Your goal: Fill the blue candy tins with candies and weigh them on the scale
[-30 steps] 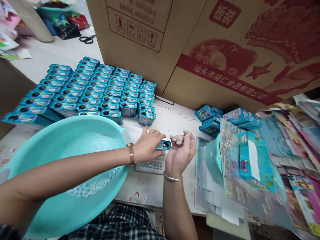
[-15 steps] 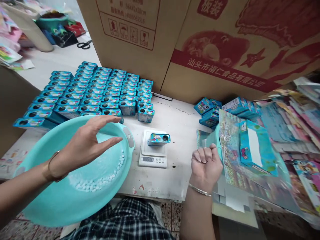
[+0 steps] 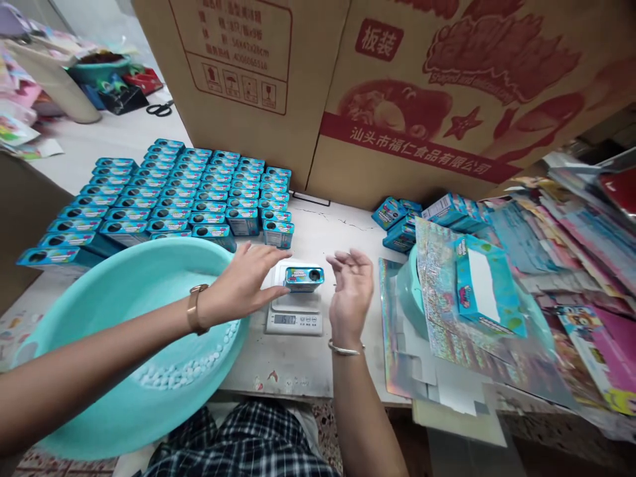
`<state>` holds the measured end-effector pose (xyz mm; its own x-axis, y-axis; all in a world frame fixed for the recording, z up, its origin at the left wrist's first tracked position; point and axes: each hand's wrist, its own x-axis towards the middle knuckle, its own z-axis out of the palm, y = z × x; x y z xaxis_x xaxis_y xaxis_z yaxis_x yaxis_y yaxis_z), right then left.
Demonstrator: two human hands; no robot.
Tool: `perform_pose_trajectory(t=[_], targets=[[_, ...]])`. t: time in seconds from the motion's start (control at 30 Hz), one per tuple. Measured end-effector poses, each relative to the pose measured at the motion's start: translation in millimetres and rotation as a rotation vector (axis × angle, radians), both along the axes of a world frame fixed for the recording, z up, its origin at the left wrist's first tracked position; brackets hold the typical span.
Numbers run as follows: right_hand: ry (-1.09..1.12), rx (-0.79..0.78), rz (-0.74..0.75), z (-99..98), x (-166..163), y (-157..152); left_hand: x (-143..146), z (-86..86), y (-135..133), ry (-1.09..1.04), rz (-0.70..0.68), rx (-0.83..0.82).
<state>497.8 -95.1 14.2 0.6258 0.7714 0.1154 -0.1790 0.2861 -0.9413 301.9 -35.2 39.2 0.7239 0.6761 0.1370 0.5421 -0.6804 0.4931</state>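
a small blue tin (image 3: 304,278) stands on a white digital scale (image 3: 295,311) at the front of a pale worktable (image 3: 342,228), flanked by a person's two bare hands. the left hand (image 3: 243,281), with a gold bracelet at the wrist, reaches in from over the rim of a turquoise basin (image 3: 99,318); its fingers are spread and released, the fingertips just beside the tin's left end, and whether they touch it cannot be told. the right hand (image 3: 350,291), with a thin silver bangle at the wrist, hangs just beside the tin's right end, palm turned inward, fingers loosely curled and holding nothing. the scale's display is lit, its figures too small to read. white tablets (image 3: 186,368) lie in a drift along the basin's near side. behind the basin, rows of matching blue tins (image 3: 169,195) stand packed together. two large cardboard cartons (image 3: 348,86) printed in red rise at the back of the table. to the right, a loose heap of blue boxes (image 3: 427,215) lies near glossy printed sheets (image 3: 497,311) stacked over a second turquoise bowl (image 3: 410,291).
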Motion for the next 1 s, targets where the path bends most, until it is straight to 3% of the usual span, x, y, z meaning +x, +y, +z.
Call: perform_pose_trajectory(t=[0.1,0.17,0.23,0.3,0.37,0.43,0.53,0.57,0.63,0.73,0.83,1.0], targets=[[-0.353,-0.164,0.162,-4.6,-6,5,-7,5.1,5,-0.042,0.028,0.02],[-0.464,-0.225,0.091,-2.0,-3,-2,-31,10.2,8,-0.082,0.084,0.034],[-0.46,-0.184,-0.064,8.0,-1,-14,-66,13.6,7,-0.107,0.188,0.02],[-0.437,-0.125,-0.09,22.7,-9,-24,-107,13.4,3,-0.134,0.33,-0.004],[-0.526,-0.115,0.115,35.8,-30,-26,-146,8.7,-3,-0.12,0.467,0.007],[-0.772,-0.112,0.516,40.1,-65,-16,-180,-0.7,-8,-0.012,0.579,0.079],[-1.318,-0.125,1.18,22.2,-130,13,-216,-21.5,-9,0.276,0.687,0.196],[-1.514,-0.212,1.308,11.1,-149,23,-225,-29.3,-8,0.363,0.707,0.208],[-1.737,-0.405,1.37,-12.7,-178,39,-236,-44.5,-5,0.481,0.723,0.184],[-1.791,-0.536,1.393,-37.7,-198,42,-247,-62.6,-4,0.463,0.772,0.061],[-1.746,-0.58,1.508,-44.4,-207,18,-252,-72.0,-5,0.367,0.858,-0.044],[-1.626,-0.562,1.821,-44.4,-233,-24,-252,-73.1,-4,0.321,0.901,-0.098]])
